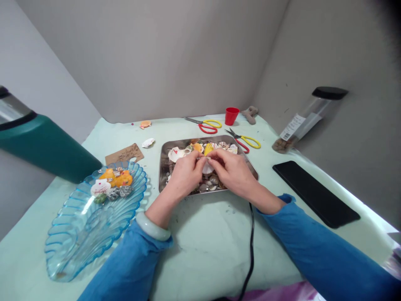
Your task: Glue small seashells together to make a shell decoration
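Over a metal tray [161, 167] of assorted seashells, my left hand [188, 170] and my right hand [230, 168] meet at the fingertips. Between them is a white ribbed seashell [207, 168], pinched by the thumbs and fingers of both hands and partly covered by them. In the tray, a large white shell [176, 154] lies at the left, an orange shell [198, 147] and a yellow piece [209, 148] at the back. Small brown and grey shells [213, 180] fill the front below my fingers.
A blue shell-shaped plate [84, 242] with orange, white and speckled pieces stands left beside a green bottle [46, 144]. Two pairs of scissors [208, 126], a red cup [232, 116] and loose shells lie behind. At right are a clear tube [302, 121], black pad [313, 193] and cable [251, 246].
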`<action>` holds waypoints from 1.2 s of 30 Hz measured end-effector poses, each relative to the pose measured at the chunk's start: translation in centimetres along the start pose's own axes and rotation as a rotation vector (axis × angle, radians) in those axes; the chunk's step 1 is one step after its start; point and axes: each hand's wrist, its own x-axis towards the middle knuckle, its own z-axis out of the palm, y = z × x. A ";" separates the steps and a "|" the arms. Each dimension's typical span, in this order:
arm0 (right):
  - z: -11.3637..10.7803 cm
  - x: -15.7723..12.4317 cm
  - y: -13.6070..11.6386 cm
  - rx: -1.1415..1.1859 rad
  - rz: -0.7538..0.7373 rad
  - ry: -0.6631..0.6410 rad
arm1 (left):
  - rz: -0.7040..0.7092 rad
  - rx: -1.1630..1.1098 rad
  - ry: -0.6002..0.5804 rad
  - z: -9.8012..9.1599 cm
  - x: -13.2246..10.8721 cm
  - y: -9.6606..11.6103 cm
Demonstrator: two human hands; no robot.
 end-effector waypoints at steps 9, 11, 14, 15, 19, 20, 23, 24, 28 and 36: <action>-0.1 -0.1 -0.3 -0.001 0.009 0.012 | -0.018 -0.057 -0.027 -0.1 0.0 0.1; -0.1 -0.1 -0.2 -0.003 0.006 0.013 | -0.022 -0.071 -0.036 -0.1 0.0 0.1; -0.1 -0.1 -0.1 -0.005 -0.002 0.005 | -0.031 -0.066 -0.039 -0.1 0.0 0.2; -0.1 -0.1 -0.1 -0.001 -0.005 0.000 | -0.032 -0.059 -0.035 -0.1 0.0 0.2; 0.0 -0.1 0.0 0.021 -0.019 -0.020 | -0.023 -0.032 -0.021 -0.2 0.0 0.1; 0.0 0.0 0.0 0.021 -0.020 -0.023 | -0.020 -0.026 -0.019 -0.2 0.0 0.1; 0.0 -0.1 0.0 0.015 -0.018 -0.021 | -0.014 -0.012 -0.011 -0.1 0.0 0.1; 0.0 -0.1 0.0 0.014 -0.019 -0.022 | -0.012 -0.007 -0.008 -0.1 0.0 0.0; 0.0 -0.1 -0.1 0.013 -0.027 -0.027 | -0.009 0.007 -0.002 -0.1 0.0 0.1; -0.1 -0.1 -0.1 0.006 -0.026 -0.026 | -0.007 0.008 -0.009 -0.1 -0.1 0.1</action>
